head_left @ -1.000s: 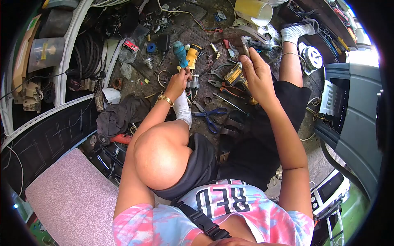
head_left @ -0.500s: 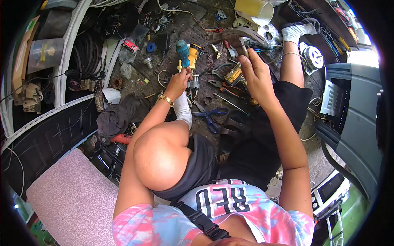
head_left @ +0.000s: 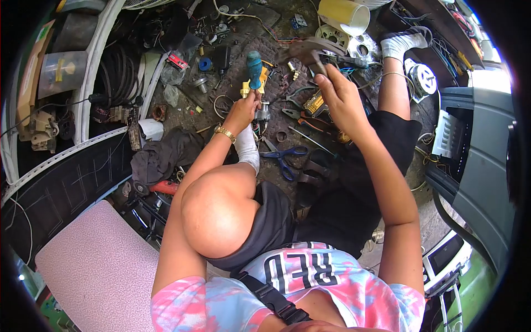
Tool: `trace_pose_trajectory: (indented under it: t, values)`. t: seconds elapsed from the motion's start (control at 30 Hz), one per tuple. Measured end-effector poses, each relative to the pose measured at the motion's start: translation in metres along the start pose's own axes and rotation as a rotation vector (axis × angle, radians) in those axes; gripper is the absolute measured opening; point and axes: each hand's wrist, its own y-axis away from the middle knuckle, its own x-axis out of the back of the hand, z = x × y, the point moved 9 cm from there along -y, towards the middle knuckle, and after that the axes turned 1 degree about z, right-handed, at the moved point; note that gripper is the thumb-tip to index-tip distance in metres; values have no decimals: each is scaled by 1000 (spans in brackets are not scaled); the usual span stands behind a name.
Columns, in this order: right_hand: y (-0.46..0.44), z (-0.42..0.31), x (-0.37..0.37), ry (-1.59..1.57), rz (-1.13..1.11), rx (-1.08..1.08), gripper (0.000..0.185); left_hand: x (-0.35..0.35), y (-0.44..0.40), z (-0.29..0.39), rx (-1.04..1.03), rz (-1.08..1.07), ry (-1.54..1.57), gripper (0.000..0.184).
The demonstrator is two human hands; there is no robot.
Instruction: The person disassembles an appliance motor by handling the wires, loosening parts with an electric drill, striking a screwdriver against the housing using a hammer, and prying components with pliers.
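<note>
My left hand [head_left: 241, 114] is closed round the lower part of a screwdriver with a teal handle [head_left: 254, 71], which stands nearly upright. Its tip is hidden by my fingers. Right behind it lies a yellow power tool body [head_left: 263, 76], with a silver metal part [head_left: 263, 112] beside my fingers. In my right hand [head_left: 344, 99] is a claw hammer [head_left: 316, 60], gripped with the thumb along the handle. The hammer head, blurred by motion, hangs to the right of the screwdriver, apart from it.
Blue-handled scissors [head_left: 285, 160], orange-handled pliers [head_left: 307, 122] and a yellow drill [head_left: 315, 104] lie on the floor near my feet. A white shelf frame [head_left: 91, 72] stands left, a grey appliance [head_left: 481, 149] right. A yellow tub [head_left: 343, 16] lies at the back.
The hammer has swung a little to the left, with my right hand following. The screwdriver handle has shifted slightly right and stands higher. My left hand keeps its hold.
</note>
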Motion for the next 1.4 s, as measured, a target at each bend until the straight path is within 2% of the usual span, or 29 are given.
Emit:
trace_pose_trajectory:
  t: [0.1, 0.13, 0.27, 0.33, 0.37, 0.47, 0.53, 0.57, 0.6, 0.67, 0.7, 0.73, 0.8, 0.87, 0.93, 0.97, 1.03, 1.07, 1.13, 1.27, 1.33, 1.4]
  values:
    - [-28, -14, -9, 85, -158, 55, 32, -1, -2, 2, -8, -5, -25, 16]
    - [-39, -24, -5, 199, -111, 132, 34, -2, -3, 1, -16, -2, -28, 16]
    - [-66, -47, -5, 290, -108, 166, 37, -6, 0, -4, -13, -19, -47, 27]
    - [-66, -52, -19, 539, -215, 226, 38, -6, 1, -3, -17, -10, -46, 32]
    - [-71, -53, -17, 565, -229, 221, 39, -6, 1, -4, -22, 3, -52, 34]
    - [-100, -94, 24, 457, -205, 187, 36, -9, -1, -12, -2, 3, -53, 37]
    - [-99, -162, 86, -46, 65, 340, 27, -10, 2, -11, 2, -29, -64, 38]
    - [-112, -132, 86, -46, 60, 340, 27, -8, 0, -7, -14, -41, -79, 40]
    - [-134, -66, 78, 519, 31, 258, 32, -8, 3, -6, -15, -39, -78, 40]
    - [-107, -33, 21, 874, -115, 180, 36, -2, 2, 0, -14, 7, -66, 37]
    - [-65, -49, -28, 658, -236, 189, 35, -9, 2, -4, -63, -44, -102, 36]
    - [-60, -22, -32, 420, -160, 178, 32, -13, 7, -4, -72, -78, -103, 36]
    - [-61, -27, 0, 251, 28, 138, 35, -11, -1, -13, -4, 1, -77, 30]
    - [-56, -59, 49, 64, 229, 226, 35, -5, -2, -11, 2, 6, 41, 15]
    - [-72, -56, 74, -71, 250, 260, 28, -4, -1, -12, 15, -8, 63, 15]
    - [-70, -56, 78, -68, 256, 270, 28, -1, -3, -9, 5, -1, 60, 15]
    - [-67, -40, 74, -187, 205, 106, 29, 6, -1, -8, 36, 57, 108, 14]
    - [-67, -31, 69, -209, 189, 150, 28, 5, -3, -8, 35, 54, 108, 14]
    - [-57, -24, 68, 70, 201, 57, 38, 7, -2, -4, 27, 54, 104, 15]
    - [-53, -3, 51, 19, 166, 25, 37, -1, 2, -9, 50, 12, 74, 14]
    - [-51, -12, 50, 31, 223, 151, 35, -1, 1, -7, 48, 18, 79, 14]
    - [-50, -9, 46, 11, 194, 113, 34, 0, 3, -4, 48, 23, 87, 14]
